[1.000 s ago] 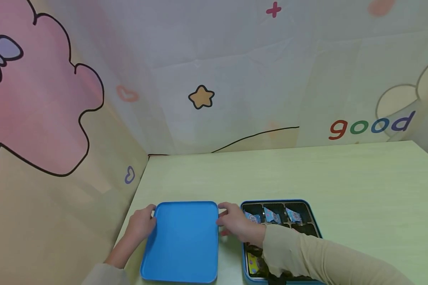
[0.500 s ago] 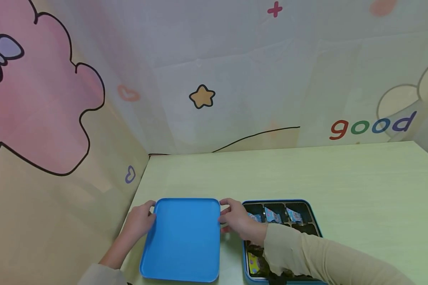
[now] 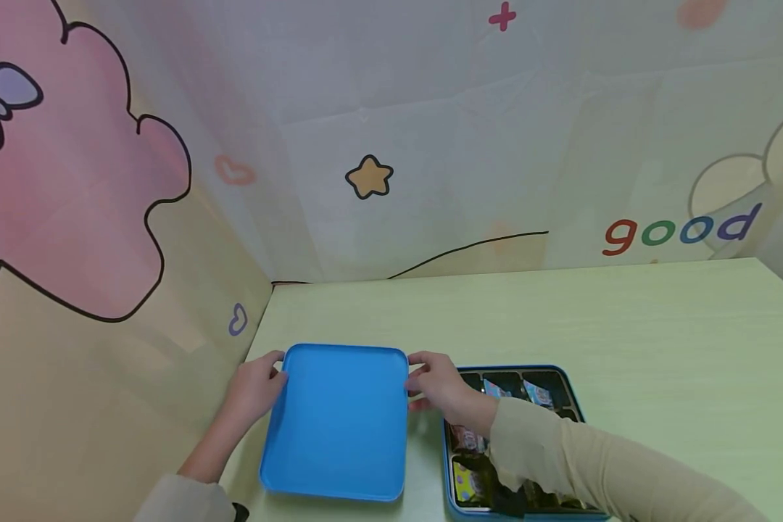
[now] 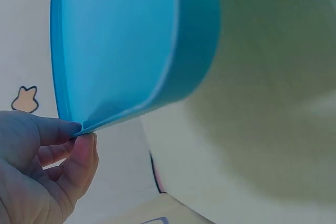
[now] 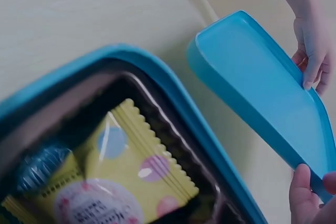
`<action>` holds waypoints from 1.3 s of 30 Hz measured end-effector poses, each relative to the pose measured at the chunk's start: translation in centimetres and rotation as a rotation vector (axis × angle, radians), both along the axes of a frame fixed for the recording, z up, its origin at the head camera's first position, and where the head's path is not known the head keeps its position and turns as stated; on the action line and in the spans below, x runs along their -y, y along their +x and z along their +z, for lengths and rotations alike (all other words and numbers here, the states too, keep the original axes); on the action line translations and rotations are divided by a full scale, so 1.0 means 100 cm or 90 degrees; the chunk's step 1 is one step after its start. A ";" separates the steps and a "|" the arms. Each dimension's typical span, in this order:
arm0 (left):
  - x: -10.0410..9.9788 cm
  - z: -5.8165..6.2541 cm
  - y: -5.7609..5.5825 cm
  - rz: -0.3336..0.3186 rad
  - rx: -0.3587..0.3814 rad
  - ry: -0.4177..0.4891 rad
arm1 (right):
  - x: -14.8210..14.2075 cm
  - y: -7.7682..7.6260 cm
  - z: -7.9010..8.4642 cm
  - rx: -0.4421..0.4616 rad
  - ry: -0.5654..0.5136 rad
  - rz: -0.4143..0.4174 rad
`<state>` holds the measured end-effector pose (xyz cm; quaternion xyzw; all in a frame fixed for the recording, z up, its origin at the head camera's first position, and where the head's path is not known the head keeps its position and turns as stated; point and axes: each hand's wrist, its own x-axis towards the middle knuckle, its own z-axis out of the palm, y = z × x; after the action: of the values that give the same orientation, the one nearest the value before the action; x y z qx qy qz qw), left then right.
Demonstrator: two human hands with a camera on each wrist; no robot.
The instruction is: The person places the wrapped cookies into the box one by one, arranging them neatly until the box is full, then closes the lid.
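Observation:
My left hand [image 3: 254, 389] pinches the left rim of a blue rectangular lid [image 3: 339, 428] between thumb and fingers, plain in the left wrist view. On the opposite side, my right hand [image 3: 445, 388] holds the lid's right rim; the right wrist view catches only its fingertips [image 5: 301, 184]. The lid's hollow side faces up, and its near side hangs off the table over a soft shadow. To the right stands a blue box [image 3: 448, 478] with a dark divided insert. Wrapped sweets lie in its compartments, among them a yellow spotted packet [image 5: 142, 163]. My right forearm covers much of the box.
The pale green table [image 3: 659, 348] stretches behind and to the right of the box. A printed cloth wall [image 3: 444, 167] rises along its back edge. Another patterned wall [image 3: 189, 406] stands close on the left, near my left arm.
Both hands have shifted the lid upward in the head view, a little to the right, and it is now slightly turned. The box has stayed in place.

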<state>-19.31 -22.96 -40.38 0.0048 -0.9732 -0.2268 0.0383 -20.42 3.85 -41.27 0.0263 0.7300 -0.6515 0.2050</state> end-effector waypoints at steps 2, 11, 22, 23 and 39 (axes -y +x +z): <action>-0.002 0.004 -0.002 -0.001 -0.014 0.001 | -0.001 -0.002 0.001 -0.002 -0.008 -0.009; -0.006 0.008 -0.007 0.017 -0.039 0.025 | -0.006 -0.009 0.006 -0.033 -0.015 -0.022; -0.011 0.013 -0.010 0.034 -0.078 0.061 | -0.011 -0.014 0.012 -0.076 -0.020 -0.035; -0.012 0.014 -0.010 0.034 -0.083 0.064 | -0.012 -0.014 0.012 -0.080 -0.023 -0.036; -0.026 0.017 -0.013 0.045 -0.164 0.109 | -0.028 -0.023 0.022 -0.156 -0.015 -0.031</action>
<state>-20.57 -20.39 -38.65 0.0134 -0.9365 -0.3066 0.1699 -22.70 6.67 -39.05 -0.0382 0.7408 -0.6634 0.0984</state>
